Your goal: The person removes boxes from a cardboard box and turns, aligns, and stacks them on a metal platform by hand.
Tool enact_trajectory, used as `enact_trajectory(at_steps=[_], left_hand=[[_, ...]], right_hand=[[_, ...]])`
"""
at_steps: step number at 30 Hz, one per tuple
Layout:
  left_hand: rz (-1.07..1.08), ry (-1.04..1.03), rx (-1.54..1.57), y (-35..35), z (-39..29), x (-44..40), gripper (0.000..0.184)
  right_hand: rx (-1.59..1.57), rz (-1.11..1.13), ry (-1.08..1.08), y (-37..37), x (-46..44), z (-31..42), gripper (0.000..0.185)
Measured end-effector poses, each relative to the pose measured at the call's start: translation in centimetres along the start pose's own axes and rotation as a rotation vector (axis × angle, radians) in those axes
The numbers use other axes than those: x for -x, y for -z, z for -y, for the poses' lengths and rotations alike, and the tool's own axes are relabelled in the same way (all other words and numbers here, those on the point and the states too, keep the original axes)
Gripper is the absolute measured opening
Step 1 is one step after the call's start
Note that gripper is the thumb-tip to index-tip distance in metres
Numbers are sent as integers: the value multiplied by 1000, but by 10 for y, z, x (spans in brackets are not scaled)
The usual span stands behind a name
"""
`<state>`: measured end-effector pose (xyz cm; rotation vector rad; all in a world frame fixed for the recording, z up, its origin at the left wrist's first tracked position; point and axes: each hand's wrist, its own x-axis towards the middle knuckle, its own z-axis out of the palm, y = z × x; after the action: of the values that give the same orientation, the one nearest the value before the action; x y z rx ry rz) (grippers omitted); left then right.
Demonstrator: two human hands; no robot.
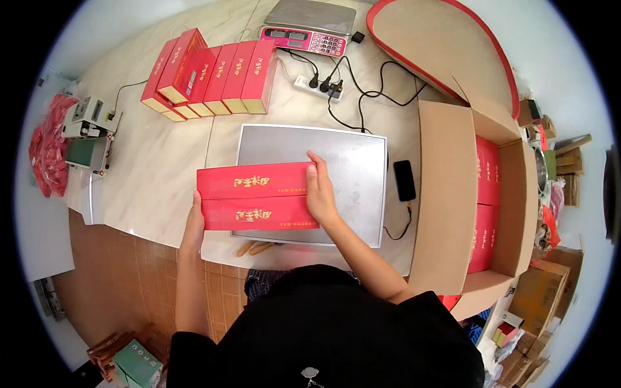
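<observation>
Currently, left hand and right hand, half-open, hold two red boxes between them over the grey panel; packed boxes already lie in the carton, fill depth unclear; stacked boxes stand outside.

You hold two red boxes with gold lettering between your left hand and right hand, over the white-edged grey panel on the marbled bench; a black phone lies between panel and open cardboard carton
</observation>
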<state>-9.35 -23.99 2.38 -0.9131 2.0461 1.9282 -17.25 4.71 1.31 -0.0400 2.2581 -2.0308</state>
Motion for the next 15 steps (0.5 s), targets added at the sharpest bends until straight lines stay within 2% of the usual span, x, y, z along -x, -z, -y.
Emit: enact_trajectory(at_steps=[4,6,7,9,11,13,15], left_hand=[[-3,22,17,-5,-24,12,76],[-28,-34,-173,-22,-40,24,74],[-31,-29,-171,-33,-44,27,74],[27,-178,-267,-55,-54,24,71],[54,-273,-324,-73,-36,0,67],[127,-209,-336,-101,-27,-8,66],[281,-241,-253,-127,-27,-9,69]], right_hand=[[65,-60,27,0,-3,-1,47],[83,-65,10,19,1,-3,46],[101,-100,-4,31,2,-1,45],[144,-166,-4,57,5,-4,44],[217,-236,37,83,11,-12,43],[237,-278,42,109,20,-14,41],[216,-329,42,131,29,-26,36]])
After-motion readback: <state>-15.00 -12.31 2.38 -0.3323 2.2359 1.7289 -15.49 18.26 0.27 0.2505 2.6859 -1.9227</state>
